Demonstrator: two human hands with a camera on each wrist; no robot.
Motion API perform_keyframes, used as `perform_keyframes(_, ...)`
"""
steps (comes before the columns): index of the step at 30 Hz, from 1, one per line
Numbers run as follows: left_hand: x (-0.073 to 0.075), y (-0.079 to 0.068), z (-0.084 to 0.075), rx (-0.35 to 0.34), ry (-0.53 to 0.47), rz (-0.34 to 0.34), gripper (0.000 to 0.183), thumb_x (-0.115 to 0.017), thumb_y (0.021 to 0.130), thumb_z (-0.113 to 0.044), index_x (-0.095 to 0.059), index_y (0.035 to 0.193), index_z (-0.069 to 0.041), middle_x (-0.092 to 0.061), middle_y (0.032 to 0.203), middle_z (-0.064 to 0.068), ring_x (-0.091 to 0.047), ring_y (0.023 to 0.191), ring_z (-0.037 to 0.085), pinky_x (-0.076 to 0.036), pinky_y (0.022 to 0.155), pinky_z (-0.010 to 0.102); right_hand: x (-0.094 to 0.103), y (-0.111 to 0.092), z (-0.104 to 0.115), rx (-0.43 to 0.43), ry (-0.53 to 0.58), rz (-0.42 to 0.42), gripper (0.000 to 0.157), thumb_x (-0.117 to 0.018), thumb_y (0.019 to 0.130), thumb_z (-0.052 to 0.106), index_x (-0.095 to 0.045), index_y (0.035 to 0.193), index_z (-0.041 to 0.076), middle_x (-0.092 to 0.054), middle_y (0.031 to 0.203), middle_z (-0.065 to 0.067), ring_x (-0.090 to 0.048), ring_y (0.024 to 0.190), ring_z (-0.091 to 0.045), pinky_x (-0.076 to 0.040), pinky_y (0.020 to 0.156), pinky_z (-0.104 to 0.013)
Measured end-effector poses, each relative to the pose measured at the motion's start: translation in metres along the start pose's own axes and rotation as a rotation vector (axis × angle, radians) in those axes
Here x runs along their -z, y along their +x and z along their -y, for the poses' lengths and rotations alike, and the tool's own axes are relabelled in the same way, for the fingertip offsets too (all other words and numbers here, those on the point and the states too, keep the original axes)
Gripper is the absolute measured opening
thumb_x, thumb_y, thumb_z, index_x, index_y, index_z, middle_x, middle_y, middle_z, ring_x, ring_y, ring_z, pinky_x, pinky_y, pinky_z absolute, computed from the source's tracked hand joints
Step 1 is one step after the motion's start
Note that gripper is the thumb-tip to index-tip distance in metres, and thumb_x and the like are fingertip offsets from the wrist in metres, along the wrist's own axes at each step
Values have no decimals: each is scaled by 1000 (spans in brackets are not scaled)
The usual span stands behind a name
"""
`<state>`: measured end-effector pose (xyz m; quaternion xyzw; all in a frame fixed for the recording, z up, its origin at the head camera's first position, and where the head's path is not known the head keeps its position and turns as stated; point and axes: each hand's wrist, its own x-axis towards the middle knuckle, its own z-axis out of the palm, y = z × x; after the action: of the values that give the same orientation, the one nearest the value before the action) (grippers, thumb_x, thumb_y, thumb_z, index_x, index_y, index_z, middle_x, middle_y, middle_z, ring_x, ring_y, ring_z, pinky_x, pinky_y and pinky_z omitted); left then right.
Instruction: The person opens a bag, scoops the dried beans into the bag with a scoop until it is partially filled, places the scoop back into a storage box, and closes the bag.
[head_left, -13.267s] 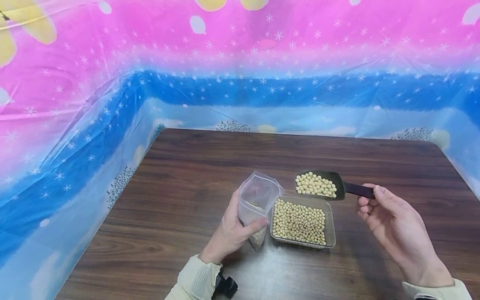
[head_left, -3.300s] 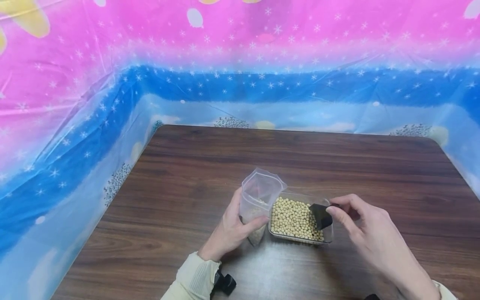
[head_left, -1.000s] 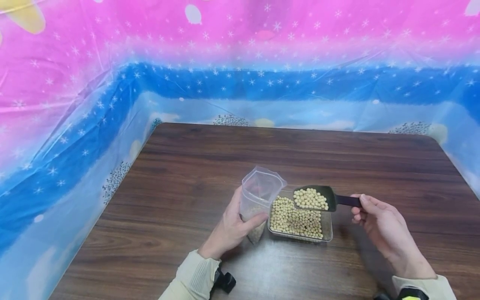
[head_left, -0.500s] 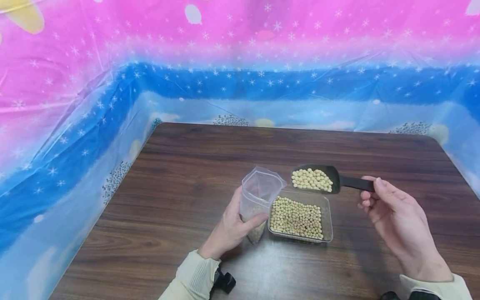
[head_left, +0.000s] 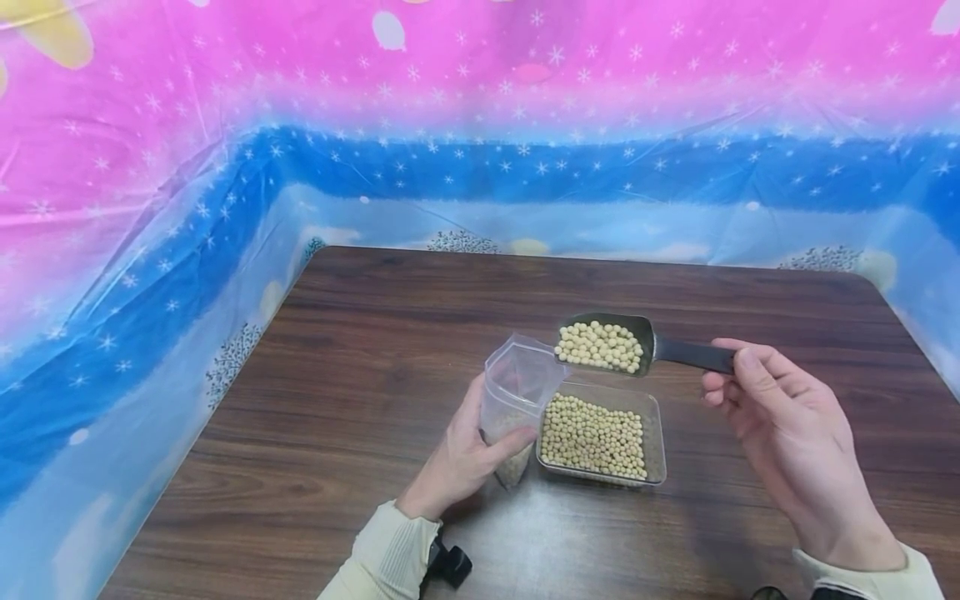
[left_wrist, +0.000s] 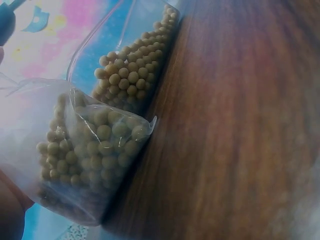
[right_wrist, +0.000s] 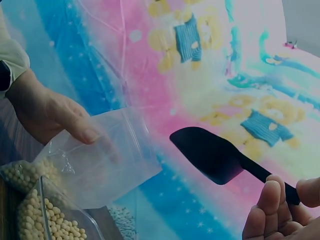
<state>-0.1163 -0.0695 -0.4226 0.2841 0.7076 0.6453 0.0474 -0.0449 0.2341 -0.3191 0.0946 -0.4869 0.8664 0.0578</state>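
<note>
My left hand [head_left: 465,454] grips a clear zip bag [head_left: 522,375] whose mouth stands open and tilts toward the right. Round pale beans fill the bag's bottom, plain in the left wrist view, where the bag [left_wrist: 90,155] touches the table. With thumb and fingers my right hand [head_left: 795,433] pinches the handle of a black scoop [head_left: 693,353]. A heap of soybeans [head_left: 600,346] lies in the scoop, its tip close to the bag's mouth. Below the scoop, a clear rectangular container [head_left: 655,442] of the same beans sits right of the bag.
The dark wooden table [head_left: 360,333] reaches back to a pink and blue printed cloth [head_left: 480,175], which hangs along its back and sides. A black wrist device [head_left: 450,567] is strapped by the left cuff.
The loaded scoop has risen out of the container, first moving away and right, then left toward the bag's mouth. My left hand and the bag have stayed nearly still.
</note>
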Motion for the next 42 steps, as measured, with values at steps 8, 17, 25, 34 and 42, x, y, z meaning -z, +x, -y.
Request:
perform_keyframes(8,0,-1,-1,9,0,0,76,-72,88,-16,-28,149,-26,-52,130,6,-56,110,22,-52,91,41,-9,-2,2,77,-93,17,27,-37,103,-3,-51,122,-14,-69,94,-15,-68,87,-20,-55,81,-28)
perform_keyframes(17,0,-2,-2,23,15,-8,76,-73,88,-18,-28,149,-26,-51,131,4,-55,111,22,-52,89,41,-14,-2,3,128,-118,29,27,-37,101,-6,-49,123,-17,-69,92,-17,-68,85,-21,-55,81,-28)
perform_keyframes(25,0,-2,-4,29,30,-9,77,-74,87,-18,-29,149,-26,-51,131,3,-56,111,21,-52,90,41,-17,-3,3,157,-106,41,28,-35,101,-9,-50,124,-17,-69,92,-18,-68,84,-22,-55,81,-28)
perform_keyframes(34,0,-2,-3,39,39,-5,76,-73,87,-20,-29,149,-26,-51,130,3,-56,110,20,-52,89,40,-21,-4,4,186,-74,42,30,-35,100,-12,-50,125,-17,-69,92,-20,-68,84,-24,-56,80,-29)
perform_keyframes(42,0,-2,-3,50,46,-5,74,-74,87,-21,-31,147,-26,-52,130,2,-56,109,19,-52,89,40,-25,-6,5,198,-135,34,30,-36,99,-13,-49,125,-17,-68,100,-18,-68,86,-24,-56,80,-29)
